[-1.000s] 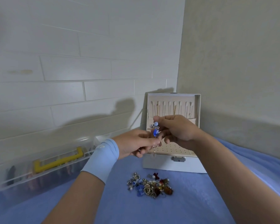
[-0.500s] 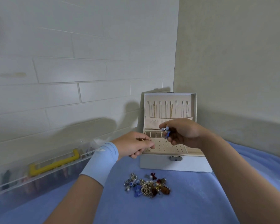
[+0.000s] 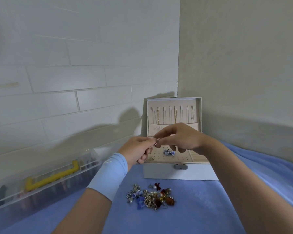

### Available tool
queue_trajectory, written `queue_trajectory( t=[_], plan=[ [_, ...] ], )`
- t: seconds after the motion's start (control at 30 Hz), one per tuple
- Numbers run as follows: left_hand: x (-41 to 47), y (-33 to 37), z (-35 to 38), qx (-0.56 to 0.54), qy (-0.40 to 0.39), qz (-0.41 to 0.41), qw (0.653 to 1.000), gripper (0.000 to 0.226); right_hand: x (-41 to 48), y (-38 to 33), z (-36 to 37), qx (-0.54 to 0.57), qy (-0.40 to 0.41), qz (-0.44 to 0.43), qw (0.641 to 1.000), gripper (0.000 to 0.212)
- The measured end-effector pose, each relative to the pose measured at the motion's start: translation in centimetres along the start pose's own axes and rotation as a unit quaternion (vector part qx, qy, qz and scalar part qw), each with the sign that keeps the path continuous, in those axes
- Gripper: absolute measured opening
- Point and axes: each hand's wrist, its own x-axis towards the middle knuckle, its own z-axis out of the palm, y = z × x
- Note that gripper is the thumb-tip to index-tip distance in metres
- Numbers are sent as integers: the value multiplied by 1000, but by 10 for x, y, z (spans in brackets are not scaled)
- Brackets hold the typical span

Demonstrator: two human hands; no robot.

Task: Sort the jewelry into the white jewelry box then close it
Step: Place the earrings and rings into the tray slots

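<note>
Head view: left hand (image 3: 139, 150) and right hand (image 3: 182, 138) pinch a tiny piece (image 3: 155, 144), box (image 3: 176, 173) open (blue piece (image 3: 169, 152) inside), pile (image 3: 150, 197) not sorted.

1. Both arms come in from the bottom and meet just in front of the white jewelry box (image 3: 176, 173), over its front-left corner.
2. Left hand (image 3: 137, 150) is at the box's left edge, fingers curled in, pinching a small piece of jewelry (image 3: 155, 144).
3. The left wrist has a light blue wristband (image 3: 110, 173), with bare forearm below it.
4. Right hand (image 3: 181, 137) hovers over the open box, back of the hand up. Thumb and index finger nip the same tiny piece, and the other fingers hang loosely curled, tips down toward the box.
5. The right forearm is bare and crosses the box's front-right corner.
</note>
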Motion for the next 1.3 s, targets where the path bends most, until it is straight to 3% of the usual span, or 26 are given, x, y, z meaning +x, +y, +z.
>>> queue_trajectory(
  t=[0.2,0.33,0.43,0.57,0.63,0.77,0.97,1.1,1.3],
  plan=[
    [2,2,1,-57,-30,-38,997,17,0,-1,3,22,39,-42,998,7],
    [2,-3,3,-110,-89,-70,987,40,-1,2,3,10,3,-23,1000,4],
    [3,-5,0,-80,-71,-91,990,49,3,10,5,-2,-1,6,1000,9],
    [0,5,-9,-68,-51,-71,994,36,6,25,-4,-10,30,49,998,7],
    [-2,8,-11,-104,-62,-54,991,59,4,30,-15,-28,38,58,997,3],
    [-3,12,0,-79,-79,-9,994,29,1,45,-42,-109,100,71,986,5],
    [27,31,29,28,-78,34,996,31,-2,77,-65,-257,148,119,948,8],
    [46,43,51,74,-63,70,993,29,-2,88,-65,-258,157,99,948,8],
    [65,40,81,34,-12,72,997,26,1,94,-64,-257,145,94,951,10]
  ],
)
